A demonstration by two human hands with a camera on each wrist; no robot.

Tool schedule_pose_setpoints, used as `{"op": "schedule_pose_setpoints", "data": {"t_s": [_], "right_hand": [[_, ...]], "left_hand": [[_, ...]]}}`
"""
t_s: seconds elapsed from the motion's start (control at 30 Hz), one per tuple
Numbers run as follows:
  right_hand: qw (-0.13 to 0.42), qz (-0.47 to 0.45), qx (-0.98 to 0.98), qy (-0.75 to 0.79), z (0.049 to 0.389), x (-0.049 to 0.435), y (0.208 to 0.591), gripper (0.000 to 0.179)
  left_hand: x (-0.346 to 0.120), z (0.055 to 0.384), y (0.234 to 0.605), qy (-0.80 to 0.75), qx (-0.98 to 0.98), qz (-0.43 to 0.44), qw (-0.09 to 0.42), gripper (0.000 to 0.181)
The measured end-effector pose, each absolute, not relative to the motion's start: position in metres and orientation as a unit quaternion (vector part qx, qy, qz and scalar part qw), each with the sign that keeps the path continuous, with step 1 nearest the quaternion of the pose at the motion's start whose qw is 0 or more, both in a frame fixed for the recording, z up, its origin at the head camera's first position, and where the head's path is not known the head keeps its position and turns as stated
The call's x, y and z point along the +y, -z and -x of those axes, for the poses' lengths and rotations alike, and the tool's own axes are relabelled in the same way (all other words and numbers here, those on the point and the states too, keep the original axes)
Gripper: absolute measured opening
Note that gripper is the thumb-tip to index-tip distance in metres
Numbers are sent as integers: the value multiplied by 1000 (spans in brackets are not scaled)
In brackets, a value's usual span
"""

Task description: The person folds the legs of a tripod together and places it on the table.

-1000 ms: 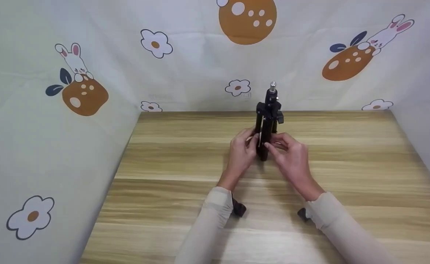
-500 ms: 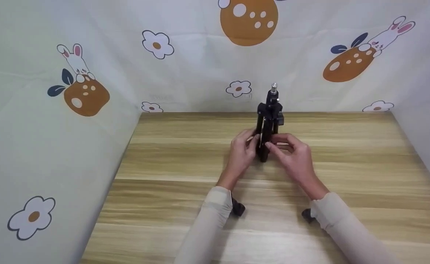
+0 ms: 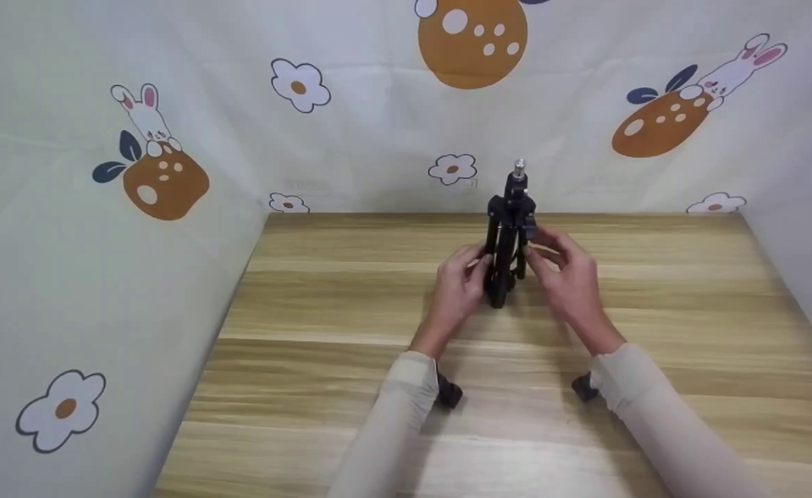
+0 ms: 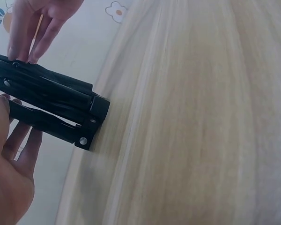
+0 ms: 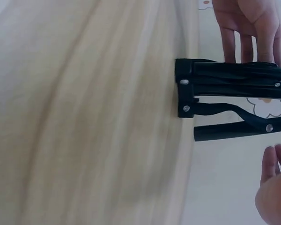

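The left hand (image 3: 457,282) grips the tripod (image 3: 514,213) between both hands while the right hand (image 3: 572,278) pinches a leg (image 5: 220,133), likely spreading it, calling for gentle outward pull.

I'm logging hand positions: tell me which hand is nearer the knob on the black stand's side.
Right. The right hand is close beside the knob; the left hand is farther off, across the black stand.
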State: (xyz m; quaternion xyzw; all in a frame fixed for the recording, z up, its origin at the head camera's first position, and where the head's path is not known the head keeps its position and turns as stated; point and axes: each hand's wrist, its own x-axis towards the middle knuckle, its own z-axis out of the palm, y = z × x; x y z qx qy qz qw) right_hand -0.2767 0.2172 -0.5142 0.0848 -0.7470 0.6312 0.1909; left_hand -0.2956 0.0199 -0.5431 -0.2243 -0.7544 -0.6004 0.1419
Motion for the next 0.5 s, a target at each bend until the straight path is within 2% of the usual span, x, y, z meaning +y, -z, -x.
{"op": "schedule_pose_setpoints", "data": {"t_s": [0.33, 0.5], "right_hand": [[174, -85, -744, -639, 279, 213, 514, 29], [181, -84, -757, -622, 279, 213, 512, 22]], "left_hand": [[18, 296, 543, 609, -754, 214, 121, 30], [19, 296, 545, 611, -751, 211, 133, 29]]}}
